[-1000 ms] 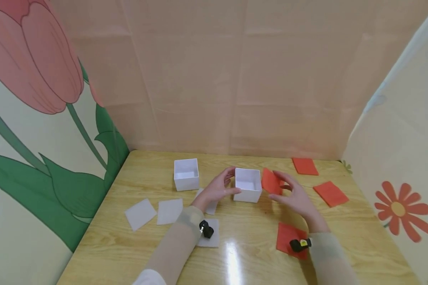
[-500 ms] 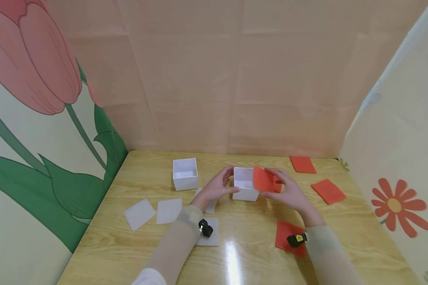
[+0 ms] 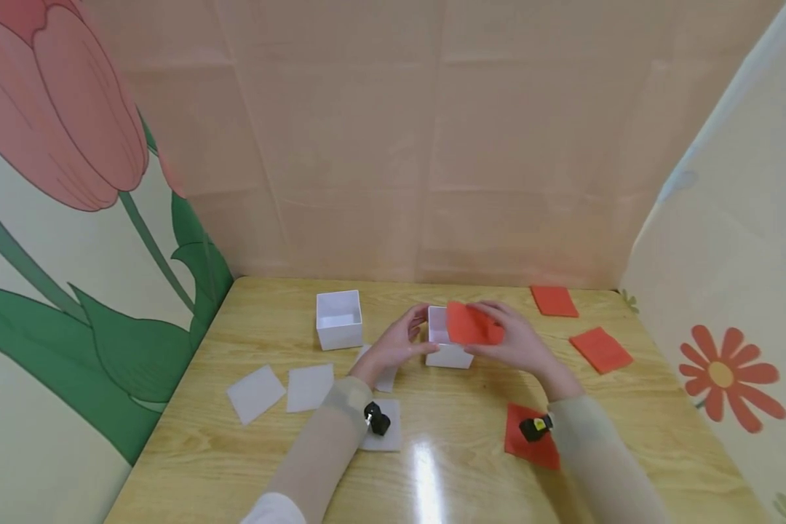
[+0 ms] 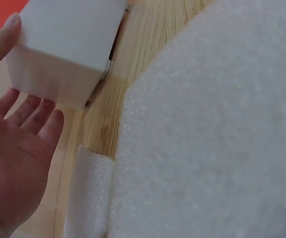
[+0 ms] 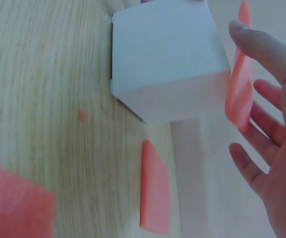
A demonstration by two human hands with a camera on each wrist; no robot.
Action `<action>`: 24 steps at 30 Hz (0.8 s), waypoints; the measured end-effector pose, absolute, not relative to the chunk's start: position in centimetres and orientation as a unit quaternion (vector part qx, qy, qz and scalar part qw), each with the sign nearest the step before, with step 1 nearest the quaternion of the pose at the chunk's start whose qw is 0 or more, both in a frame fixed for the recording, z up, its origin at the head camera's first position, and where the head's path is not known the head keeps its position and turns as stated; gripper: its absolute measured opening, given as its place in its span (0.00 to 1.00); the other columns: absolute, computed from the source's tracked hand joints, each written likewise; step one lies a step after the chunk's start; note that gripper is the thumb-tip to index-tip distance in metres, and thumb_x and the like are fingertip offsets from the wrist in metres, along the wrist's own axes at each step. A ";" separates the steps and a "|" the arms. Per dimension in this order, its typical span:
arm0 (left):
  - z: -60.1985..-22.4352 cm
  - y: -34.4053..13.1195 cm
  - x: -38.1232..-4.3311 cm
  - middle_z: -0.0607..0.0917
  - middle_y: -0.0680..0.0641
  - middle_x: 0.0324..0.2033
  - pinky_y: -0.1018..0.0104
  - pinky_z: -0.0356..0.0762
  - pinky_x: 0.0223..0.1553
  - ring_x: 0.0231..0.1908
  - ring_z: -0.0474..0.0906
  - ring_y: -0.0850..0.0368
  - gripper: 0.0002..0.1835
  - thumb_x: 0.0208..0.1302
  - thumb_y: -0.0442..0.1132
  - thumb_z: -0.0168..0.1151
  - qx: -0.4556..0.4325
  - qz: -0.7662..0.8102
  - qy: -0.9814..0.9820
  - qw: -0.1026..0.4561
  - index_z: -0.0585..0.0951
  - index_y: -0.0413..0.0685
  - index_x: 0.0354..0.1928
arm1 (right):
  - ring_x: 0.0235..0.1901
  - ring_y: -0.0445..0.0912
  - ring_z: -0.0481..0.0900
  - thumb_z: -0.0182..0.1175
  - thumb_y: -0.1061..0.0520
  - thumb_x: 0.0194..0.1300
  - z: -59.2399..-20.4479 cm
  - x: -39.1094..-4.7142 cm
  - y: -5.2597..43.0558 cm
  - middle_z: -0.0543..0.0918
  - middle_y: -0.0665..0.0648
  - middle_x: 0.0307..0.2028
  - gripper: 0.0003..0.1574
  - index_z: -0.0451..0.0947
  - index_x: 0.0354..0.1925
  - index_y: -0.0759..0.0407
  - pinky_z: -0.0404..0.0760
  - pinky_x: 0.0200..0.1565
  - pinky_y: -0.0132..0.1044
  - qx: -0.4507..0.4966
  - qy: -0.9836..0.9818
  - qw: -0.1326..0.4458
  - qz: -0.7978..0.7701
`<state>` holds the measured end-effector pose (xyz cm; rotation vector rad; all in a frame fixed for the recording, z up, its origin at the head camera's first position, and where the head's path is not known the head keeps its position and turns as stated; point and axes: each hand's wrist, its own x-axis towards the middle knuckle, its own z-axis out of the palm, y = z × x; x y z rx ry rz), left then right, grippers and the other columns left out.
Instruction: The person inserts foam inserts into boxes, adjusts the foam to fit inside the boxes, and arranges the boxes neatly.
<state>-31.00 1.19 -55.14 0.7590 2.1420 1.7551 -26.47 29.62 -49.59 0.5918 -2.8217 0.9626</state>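
In the head view, a square white box [image 3: 449,356] stands on the wooden table with its top uncovered. My left hand [image 3: 399,348] grips it from the left, thumb at the front face and fingers along the side; the left wrist view shows the hand [image 4: 21,144] against the box [image 4: 58,44]. My right hand [image 3: 514,340] pinches a red foam square [image 3: 473,324] between thumb and fingers, above the box's right part, hiding much of the opening. In the right wrist view the foam square [image 5: 240,89] stands on edge, at the box rim.
A second white box [image 3: 339,331] stands open-topped to the left. White foam squares [image 3: 311,387] lie at the left and front, one partly under my left arm. Red foam squares [image 3: 601,350] lie at the right, one [image 3: 527,442] near my right wrist. A peach cloth backs the table.
My right hand has moved left with the red foam square, from beside the box to over its opening. The left hand stays on the box.
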 end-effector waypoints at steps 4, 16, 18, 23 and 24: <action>-55.1 1.2 -31.0 0.69 0.45 0.78 0.55 0.63 0.78 0.78 0.64 0.49 0.50 0.67 0.37 0.77 0.261 0.603 0.741 0.136 0.58 0.45 0.84 | 0.68 0.61 0.72 0.81 0.33 0.56 -49.4 -26.9 29.1 0.74 0.56 0.71 0.54 0.73 0.76 0.42 0.77 0.63 0.72 0.192 -0.930 0.044 0.310; -55.1 1.0 -30.9 0.68 0.47 0.79 0.55 0.63 0.78 0.78 0.63 0.49 0.51 0.67 0.42 0.78 0.257 0.591 0.752 0.139 0.58 0.51 0.84 | 0.68 0.63 0.72 0.80 0.31 0.56 -48.6 -27.6 27.8 0.73 0.61 0.73 0.55 0.75 0.76 0.46 0.79 0.61 0.70 0.198 -0.940 0.030 0.277; -55.1 1.0 -30.9 0.68 0.47 0.79 0.54 0.63 0.78 0.78 0.63 0.49 0.51 0.67 0.42 0.78 0.258 0.591 0.751 0.140 0.58 0.51 0.84 | 0.67 0.64 0.72 0.80 0.31 0.56 -48.6 -27.6 27.6 0.73 0.62 0.72 0.55 0.75 0.76 0.47 0.79 0.61 0.70 0.201 -0.941 0.030 0.271; -55.3 1.0 -31.1 0.68 0.47 0.78 0.54 0.63 0.78 0.78 0.63 0.49 0.52 0.67 0.42 0.78 0.261 0.593 0.749 0.138 0.57 0.47 0.85 | 0.68 0.63 0.71 0.82 0.34 0.56 -48.6 -27.6 27.0 0.73 0.62 0.72 0.54 0.76 0.75 0.47 0.77 0.62 0.71 0.200 -0.940 0.024 0.274; -55.3 1.1 -31.1 0.68 0.47 0.78 0.54 0.63 0.78 0.78 0.64 0.49 0.52 0.67 0.42 0.78 0.262 0.594 0.748 0.137 0.57 0.47 0.85 | 0.68 0.63 0.71 0.82 0.35 0.56 -48.6 -27.6 26.9 0.73 0.62 0.72 0.53 0.76 0.75 0.46 0.77 0.63 0.71 0.200 -0.940 0.023 0.276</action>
